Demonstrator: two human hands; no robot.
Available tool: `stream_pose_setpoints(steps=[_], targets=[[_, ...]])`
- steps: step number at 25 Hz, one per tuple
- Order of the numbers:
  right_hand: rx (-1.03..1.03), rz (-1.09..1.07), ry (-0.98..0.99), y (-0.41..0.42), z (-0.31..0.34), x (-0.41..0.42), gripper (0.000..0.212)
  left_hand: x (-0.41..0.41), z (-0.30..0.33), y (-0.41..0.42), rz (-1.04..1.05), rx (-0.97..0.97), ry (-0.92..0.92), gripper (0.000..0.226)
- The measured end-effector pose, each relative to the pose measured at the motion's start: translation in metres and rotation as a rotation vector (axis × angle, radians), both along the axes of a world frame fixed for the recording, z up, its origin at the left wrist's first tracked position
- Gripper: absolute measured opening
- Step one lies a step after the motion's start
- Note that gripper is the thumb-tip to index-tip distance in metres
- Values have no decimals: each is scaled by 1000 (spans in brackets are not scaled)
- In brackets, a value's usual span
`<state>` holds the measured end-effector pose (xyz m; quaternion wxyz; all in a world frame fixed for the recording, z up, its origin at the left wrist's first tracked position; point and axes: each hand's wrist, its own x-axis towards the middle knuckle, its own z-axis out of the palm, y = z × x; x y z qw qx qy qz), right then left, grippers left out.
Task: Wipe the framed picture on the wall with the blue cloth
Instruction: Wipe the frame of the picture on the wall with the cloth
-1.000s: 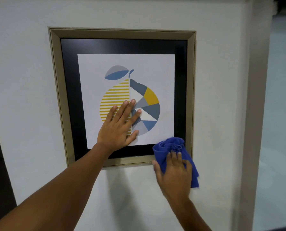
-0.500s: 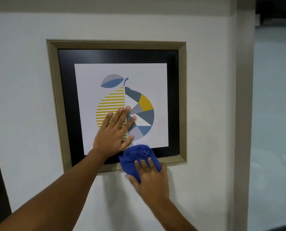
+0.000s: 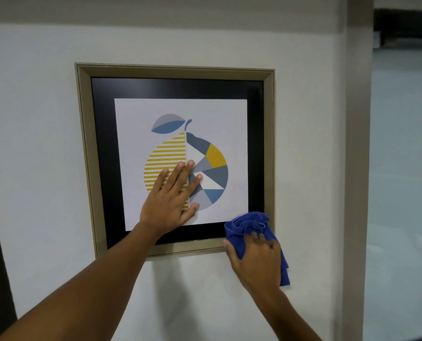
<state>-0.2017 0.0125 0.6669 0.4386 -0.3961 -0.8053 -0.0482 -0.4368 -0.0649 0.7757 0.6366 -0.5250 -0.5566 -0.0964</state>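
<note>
a: since half a sec ago the blue cloth (image 3: 250,226) has swung back from the middle of the bottom edge to the bottom right corner of the framed picture (image 3: 175,158), right?

b: yep. a sec ago it was at that same corner, then mid-edge beside my left hand, now back at the corner. so it's back-and-forth strokes along the bottom rail. i'd judge the lower edge is getting covered, but top and sides prob aren't done yet.

a: where's the picture itself?

b: hanging on the white wall (image 3: 32,143), centre of view, gold frame, black mat, pear print. hasn't shifted on the wall; only my head moved, so it sits diff in view.

a: left hand?

b: left hand (image 3: 170,203) is flat on the glass over the lower part of the pear, fingers spread and pointing up-right, gripping nothing, just bracing the frame. same spot as before.

a: and the right?

b: right hand (image 3: 256,258) is palm-in to the wall, fingers closed over the bunched cloth, pressing it on the frame corner. part of the cloth puffs up above my fingers over the mat, a tail hangs below by my wrist. forearm comes up from bottom right.
</note>
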Motion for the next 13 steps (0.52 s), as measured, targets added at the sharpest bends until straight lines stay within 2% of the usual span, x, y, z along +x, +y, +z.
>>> stream_pose_setpoints(steps=[3, 8, 13], targets=[[-16, 120, -14, -28, 1, -22, 61, 1, -1, 1, -1, 5, 11, 72], [137, 291, -116, -91, 2, -84, 44, -1, 0, -1, -7, -2, 14, 72], [270, 230, -191, -73, 3, -72, 42, 0, 1, -1, -11, 0, 13, 72]])
